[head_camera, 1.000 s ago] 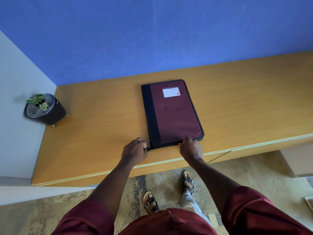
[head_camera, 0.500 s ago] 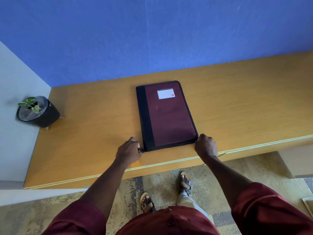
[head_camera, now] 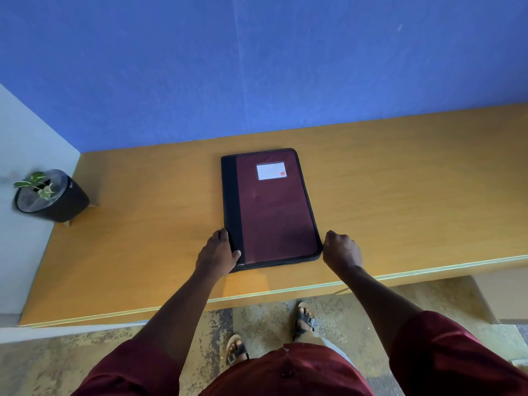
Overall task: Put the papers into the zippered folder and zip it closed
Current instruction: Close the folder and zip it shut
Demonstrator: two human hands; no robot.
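A maroon zippered folder (head_camera: 274, 212) with a black spine strip and a white label lies flat and closed on the wooden desk (head_camera: 400, 201). My left hand (head_camera: 218, 252) grips its near left corner, thumb on top of the black strip. My right hand (head_camera: 341, 248) is curled against the folder's right edge near the lower right corner, fingertips at the zipper line; the zipper pull itself is hidden by the fingers. No loose papers are visible.
A small potted plant (head_camera: 50, 195) in a black pot stands at the desk's far left end. A blue wall (head_camera: 257, 67) backs the desk. The desk's front edge (head_camera: 285, 292) runs just below my hands, with my sandalled feet on the carpet beneath.
My right hand has travelled from the folder's bottom edge around the lower right corner onto the right side. My left hand shifted from beside the corner to gripping it.
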